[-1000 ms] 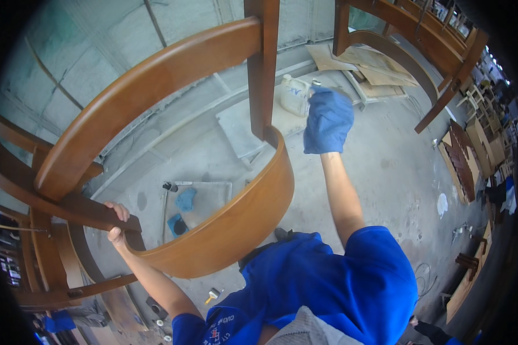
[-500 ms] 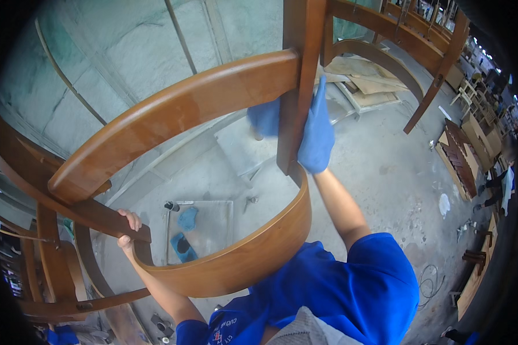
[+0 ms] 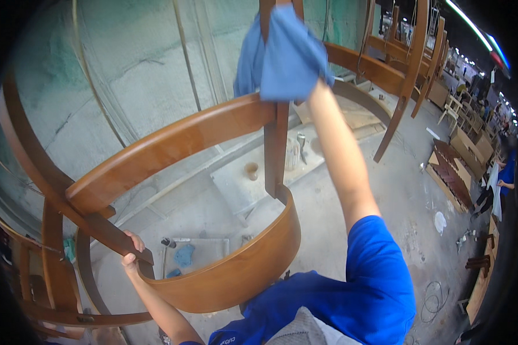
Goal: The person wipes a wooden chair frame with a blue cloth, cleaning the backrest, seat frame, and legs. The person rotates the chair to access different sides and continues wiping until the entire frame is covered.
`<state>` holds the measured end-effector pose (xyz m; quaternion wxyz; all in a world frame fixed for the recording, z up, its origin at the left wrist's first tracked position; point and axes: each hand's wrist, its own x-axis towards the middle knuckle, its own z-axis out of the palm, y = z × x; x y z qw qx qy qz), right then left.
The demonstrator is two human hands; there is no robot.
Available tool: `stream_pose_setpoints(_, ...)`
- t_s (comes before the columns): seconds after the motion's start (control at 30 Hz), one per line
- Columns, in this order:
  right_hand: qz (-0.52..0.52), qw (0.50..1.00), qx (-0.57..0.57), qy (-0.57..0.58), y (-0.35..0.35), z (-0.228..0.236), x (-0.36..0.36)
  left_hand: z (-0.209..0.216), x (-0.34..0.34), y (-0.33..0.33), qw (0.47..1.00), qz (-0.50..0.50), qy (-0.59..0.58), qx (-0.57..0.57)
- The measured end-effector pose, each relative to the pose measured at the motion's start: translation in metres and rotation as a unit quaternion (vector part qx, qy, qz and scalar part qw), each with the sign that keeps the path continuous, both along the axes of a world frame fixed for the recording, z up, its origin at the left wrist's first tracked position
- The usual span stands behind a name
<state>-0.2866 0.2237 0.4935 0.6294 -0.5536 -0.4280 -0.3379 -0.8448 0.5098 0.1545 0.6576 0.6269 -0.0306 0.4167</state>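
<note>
A glossy brown wooden chair frame (image 3: 172, 141) hangs or stands tilted in front of me, with a curved upper rail and a wide bent band (image 3: 230, 279) nearest my body. My left hand (image 3: 133, 248) grips the end of its left leg, thumb on one side and fingers on the other. A blue cloth (image 3: 290, 57) is wrapped around the upright right leg (image 3: 275, 152), above the upper rail's joint. Pressing it there is my right hand (image 3: 319, 91), whose fingers are hidden under the cloth.
More brown frames (image 3: 380, 72) hang at the far right, others (image 3: 57, 253) at the left. On the floor below are a low board (image 3: 230, 184) bearing a cup and bottle-like items, and a shallow tray (image 3: 213, 244) with a blue rag. Wood pieces and people line the right side.
My right hand has slid the blue cloth up the right leg, from below the upper rail to above it. My left hand keeps its grip on the left leg; the view has shifted slightly.
</note>
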Motion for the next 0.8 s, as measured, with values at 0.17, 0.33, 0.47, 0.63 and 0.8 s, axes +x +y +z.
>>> stream_pose_setpoints(0.17, -0.037, 0.999, 0.01, -0.031, 0.003, 0.129, -0.009, 0.004, 0.006, -0.012, 0.999, 0.017, -0.005, -0.026)
stream_pose_setpoints(0.33, -0.068, 0.997, -0.027, 0.035, 0.031, -0.002, -0.027, 0.013, 0.013, -0.033, 0.995, 0.08, -0.005, -0.053)
stream_pose_setpoints(0.47, 0.21, 0.962, 0.0, 0.175, 0.056, -0.075, -0.015, 0.014, 0.014, -0.043, 0.991, 0.117, 0.016, -0.057)
stream_pose_setpoints(0.63, 0.173, 0.979, 0.017, 0.106, 0.067, 0.111, 0.021, 0.013, 0.02, -0.042, 0.99, 0.132, 0.013, -0.052)
stream_pose_setpoints(0.8, 0.091, 0.995, 0.003, 0.028, 0.069, 0.229, 0.018, 0.017, 0.029, -0.039, 0.989, 0.129, -0.002, -0.073)
